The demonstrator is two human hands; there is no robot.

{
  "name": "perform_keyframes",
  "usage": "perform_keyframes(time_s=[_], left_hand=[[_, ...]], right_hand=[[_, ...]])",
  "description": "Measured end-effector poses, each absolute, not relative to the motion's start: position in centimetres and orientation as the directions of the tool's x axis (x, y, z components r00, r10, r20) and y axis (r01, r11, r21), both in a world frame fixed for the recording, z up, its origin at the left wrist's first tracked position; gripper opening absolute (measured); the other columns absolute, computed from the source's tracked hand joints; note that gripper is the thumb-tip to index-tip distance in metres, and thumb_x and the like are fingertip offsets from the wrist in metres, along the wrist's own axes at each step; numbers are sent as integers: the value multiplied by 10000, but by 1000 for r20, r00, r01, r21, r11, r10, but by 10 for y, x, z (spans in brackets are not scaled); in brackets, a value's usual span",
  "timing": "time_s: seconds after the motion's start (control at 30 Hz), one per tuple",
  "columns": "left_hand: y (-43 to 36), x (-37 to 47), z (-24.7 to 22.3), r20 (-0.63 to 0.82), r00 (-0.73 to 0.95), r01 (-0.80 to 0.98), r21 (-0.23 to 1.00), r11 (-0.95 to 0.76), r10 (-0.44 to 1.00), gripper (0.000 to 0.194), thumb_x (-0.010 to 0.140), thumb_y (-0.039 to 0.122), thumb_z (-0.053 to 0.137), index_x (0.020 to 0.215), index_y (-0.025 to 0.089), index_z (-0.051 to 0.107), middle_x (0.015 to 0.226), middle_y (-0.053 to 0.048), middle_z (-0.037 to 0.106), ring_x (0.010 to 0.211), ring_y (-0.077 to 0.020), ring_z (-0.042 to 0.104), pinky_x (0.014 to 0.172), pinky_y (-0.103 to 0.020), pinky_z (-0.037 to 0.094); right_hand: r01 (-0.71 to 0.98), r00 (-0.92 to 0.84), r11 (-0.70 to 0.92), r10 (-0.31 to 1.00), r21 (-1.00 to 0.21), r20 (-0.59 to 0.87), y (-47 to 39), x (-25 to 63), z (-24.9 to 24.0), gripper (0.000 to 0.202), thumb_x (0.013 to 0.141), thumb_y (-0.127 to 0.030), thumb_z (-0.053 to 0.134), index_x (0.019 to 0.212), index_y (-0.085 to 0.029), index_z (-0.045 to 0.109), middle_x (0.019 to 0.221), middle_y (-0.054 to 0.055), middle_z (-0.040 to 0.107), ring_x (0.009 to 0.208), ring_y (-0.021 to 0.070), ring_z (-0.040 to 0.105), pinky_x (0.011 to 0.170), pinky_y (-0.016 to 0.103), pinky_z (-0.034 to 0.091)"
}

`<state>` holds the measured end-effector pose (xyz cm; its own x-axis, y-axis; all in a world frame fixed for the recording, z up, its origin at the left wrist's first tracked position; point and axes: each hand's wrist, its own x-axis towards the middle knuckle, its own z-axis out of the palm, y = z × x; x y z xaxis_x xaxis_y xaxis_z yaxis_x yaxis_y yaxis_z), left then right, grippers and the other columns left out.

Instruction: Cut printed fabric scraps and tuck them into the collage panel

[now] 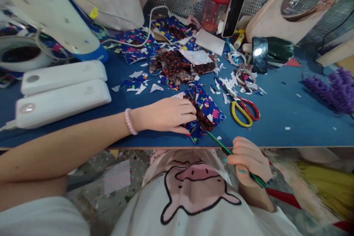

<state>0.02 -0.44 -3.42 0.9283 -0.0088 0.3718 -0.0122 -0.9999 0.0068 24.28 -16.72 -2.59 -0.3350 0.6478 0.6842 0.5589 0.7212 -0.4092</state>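
Observation:
My left hand, with a pink bead bracelet on its wrist, lies palm down on a blue cartoon-patterned piece. Its fingers are bent and close together, holding the piece against the table; what lies under them is hidden. A dark strip with red spots runs across the piece. At the table's front edge my right hand is closed around a slim green pen-like tool. The tool's thin tip meets the lower end of the dark strip, right of my left fingers.
Yellow-and-red-handled scissors lie right of the piece. Behind it is a heap of dark spotted scraps among paper bits. Two white devices sit at left; a leaning phone, a pale handbag and purple flowers stand back and right.

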Motion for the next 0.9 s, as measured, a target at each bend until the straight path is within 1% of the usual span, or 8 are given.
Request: perform_keyframes(time_s=[0.1, 0.33, 0.5, 0.6, 0.67, 0.77, 0.83, 0.9], left_hand=[[-4, 0, -34, 354, 935, -1, 7, -1000, 2, 428, 1001, 484, 538, 1117, 100, 687, 1118, -152, 715, 1030, -251, 656, 909, -368, 547], [-5, 0, -34, 321, 947, 10, 26, -1000, 17, 430, 1005, 485, 532, 1132, 106, 690, 1135, -158, 714, 1042, -248, 649, 931, -368, 531], [-4, 1, -34, 323, 946, 8, 27, -1000, 17, 429, 999, 487, 544, 1139, 107, 688, 1123, -158, 715, 1040, -251, 645, 921, -363, 527], [-4, 2, -34, 336, 942, -4, 29, -1000, 6, 422, 996, 476, 555, 1126, 99, 688, 1116, -155, 715, 1033, -253, 646, 924, -363, 527], [-4, 2, -33, 347, 938, -17, 34, -999, -4, 421, 995, 470, 556, 1112, 89, 689, 1103, -153, 716, 1015, -255, 649, 914, -364, 531], [-4, 2, -33, 344, 939, -15, 38, -999, -1, 424, 995, 477, 553, 1097, 90, 693, 1092, -149, 719, 1003, -255, 649, 898, -363, 536], [-5, 1, -33, 341, 940, -11, 41, -999, 4, 425, 988, 480, 566, 1101, 90, 692, 1092, -147, 720, 1007, -257, 649, 903, -369, 537], [-5, 1, -32, 345, 939, -13, 41, -999, 2, 421, 978, 475, 586, 1108, 89, 691, 1090, -146, 720, 1010, -258, 650, 909, -372, 536]], right_hand=[[494, -361, 779, 587, -385, 725, -163, 243, -28, 252, 996, -232, 436, 800, -199, 590, 578, 1, 499, 520, 145, 440, 517, 323, 410], [458, -400, 785, 601, -418, 691, -162, 244, -28, 258, 996, -206, 401, 781, -208, 544, 589, 2, 448, 547, 150, 402, 532, 321, 393], [414, -363, 767, 633, -490, 684, -157, 237, -26, 288, 1000, -191, 376, 739, -221, 494, 583, -9, 410, 529, 142, 377, 533, 314, 367], [412, -344, 771, 625, -485, 701, -153, 234, -25, 287, 1001, -195, 382, 741, -222, 501, 560, -17, 424, 496, 134, 361, 506, 304, 342], [453, -331, 758, 632, -470, 701, -153, 233, -26, 251, 997, -222, 402, 811, -221, 570, 569, -9, 493, 490, 144, 421, 512, 308, 385], [591, -304, 658, 717, -466, 627, -156, 236, -28, 178, 966, -275, 485, 985, -237, 658, 651, 10, 628, 541, 171, 564, 561, 315, 468], [634, -278, 591, 776, -499, 566, -158, 238, -32, 154, 937, -246, 527, 999, -246, 668, 700, 15, 672, 595, 177, 623, 592, 304, 495], [584, -237, 586, 785, -562, 573, -159, 241, -37, 160, 924, -190, 515, 970, -233, 663, 707, 24, 670, 615, 177, 630, 600, 302, 501]])
